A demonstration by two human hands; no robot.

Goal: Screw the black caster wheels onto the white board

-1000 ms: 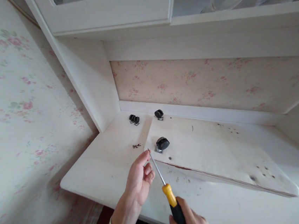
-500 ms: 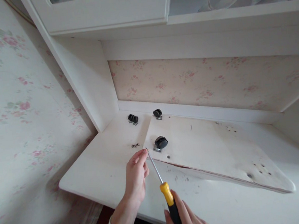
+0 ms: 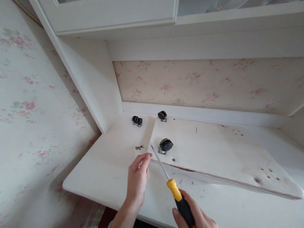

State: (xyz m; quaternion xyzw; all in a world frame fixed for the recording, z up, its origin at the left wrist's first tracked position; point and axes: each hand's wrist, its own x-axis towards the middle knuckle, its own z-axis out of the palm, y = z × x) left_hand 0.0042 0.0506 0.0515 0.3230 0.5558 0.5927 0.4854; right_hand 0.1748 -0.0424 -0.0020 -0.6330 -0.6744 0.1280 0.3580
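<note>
My right hand is wrapped around the yellow and black handle of a screwdriver, whose thin metal shaft points up and away. My left hand has its thumb and forefinger pinched together just left of the shaft. Whatever it pinches, if anything, is too small to make out. Beyond the fingertips, a black caster wheel with a metal plate is fixed or resting at the near left corner of a white board. Another caster is at the board's far left corner.
Several small dark screws lie on the white desk left of the board. Loose casters lie farther back. Screw holes mark the board's right end. A white cabinet overhangs the desk, and a side panel stands at left.
The screwdriver's tip has left my left fingertips and now points slightly above and right of them. My left hand stays pinched. The view has shifted slightly left.
</note>
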